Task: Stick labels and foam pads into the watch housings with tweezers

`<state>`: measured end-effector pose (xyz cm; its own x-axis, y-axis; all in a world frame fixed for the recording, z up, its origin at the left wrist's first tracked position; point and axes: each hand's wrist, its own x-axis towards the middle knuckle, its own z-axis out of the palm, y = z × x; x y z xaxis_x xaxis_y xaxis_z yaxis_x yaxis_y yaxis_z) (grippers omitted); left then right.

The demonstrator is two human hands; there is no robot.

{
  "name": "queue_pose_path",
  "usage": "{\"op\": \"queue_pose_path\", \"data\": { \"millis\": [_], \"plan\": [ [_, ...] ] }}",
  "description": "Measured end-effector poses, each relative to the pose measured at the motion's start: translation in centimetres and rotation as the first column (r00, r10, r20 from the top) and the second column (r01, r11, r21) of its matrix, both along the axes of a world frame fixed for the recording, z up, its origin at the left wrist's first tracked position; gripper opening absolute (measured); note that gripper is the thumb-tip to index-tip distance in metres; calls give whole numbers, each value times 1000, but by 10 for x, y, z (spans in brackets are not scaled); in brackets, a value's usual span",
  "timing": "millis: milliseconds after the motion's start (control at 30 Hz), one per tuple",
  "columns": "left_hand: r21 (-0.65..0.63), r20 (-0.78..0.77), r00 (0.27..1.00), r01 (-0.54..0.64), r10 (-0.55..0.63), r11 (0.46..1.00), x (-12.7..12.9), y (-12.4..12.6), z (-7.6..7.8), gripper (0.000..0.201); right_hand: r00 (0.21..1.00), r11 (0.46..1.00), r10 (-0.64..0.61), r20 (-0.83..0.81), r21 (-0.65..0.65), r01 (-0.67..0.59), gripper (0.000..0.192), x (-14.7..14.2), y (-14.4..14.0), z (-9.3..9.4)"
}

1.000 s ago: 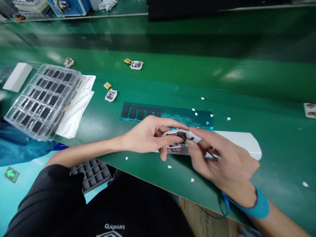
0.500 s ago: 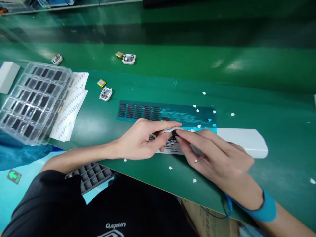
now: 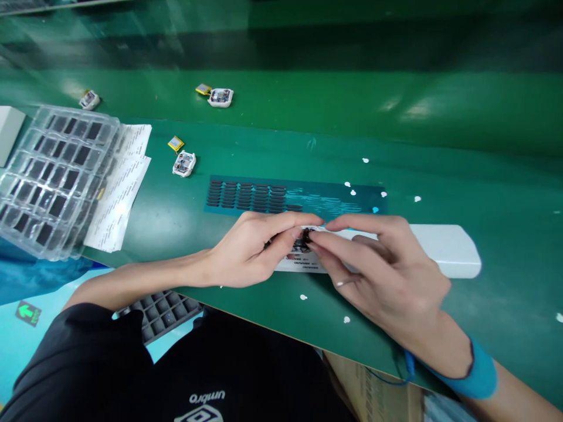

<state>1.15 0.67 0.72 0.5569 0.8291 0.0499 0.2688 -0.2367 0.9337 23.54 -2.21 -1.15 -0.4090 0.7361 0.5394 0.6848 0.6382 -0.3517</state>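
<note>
Head view, left hand (image 3: 246,249) and right hand (image 3: 387,275) pinching small unit (image 3: 303,241) together, near bench (image 3: 440,152) front edge, on white block (image 3: 444,249).

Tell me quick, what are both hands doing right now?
Left hand: closed around the small white device, holding it over the white block.
Right hand: fingertips pinched on the same small white device.

the small white device (image 3: 303,239) is mostly covered by the left hand (image 3: 250,249) and right hand (image 3: 387,275), so its make-up cannot be told. the print on the white label (image 3: 303,265) under it is too small to read. at 9 o'clock the clear tray (image 3: 48,176) runs past the frame edge; at 4 o'clock the right forearm is cut off.
</note>
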Motion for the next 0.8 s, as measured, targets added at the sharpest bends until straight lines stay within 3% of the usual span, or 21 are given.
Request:
{"op": "queue_pose_path", "data": {
  "millis": [133, 367, 500, 700, 800],
  "plan": [
    [62, 14, 1000, 10, -11, 998, -1, -1, 2, 32, 996, 999, -22, -88, -41, 18, 10, -5, 8, 7],
    [272, 35, 999, -33, 25, 962, 1, -4, -3, 20, 989, 991, 10, -146, -129, -29, 6, -4, 3, 12],
    [343, -9, 998, -49, 55, 938, 1, -5, -6, 17, 996, 997, 2, -87, -71, -8, 10, -4, 4, 12],
    [251, -66, 998, 21, -4, 968, 2, -5, -5, 14, 999, 999, 47, -15, 26, -46, 12, -6, 3, 9],
    [5, 0, 1000, -14, 14, 1000, 4, -5, -4, 12, 994, 998, 52, -99, -23, -55, 19, -7, 1, 6]
  ]
}}
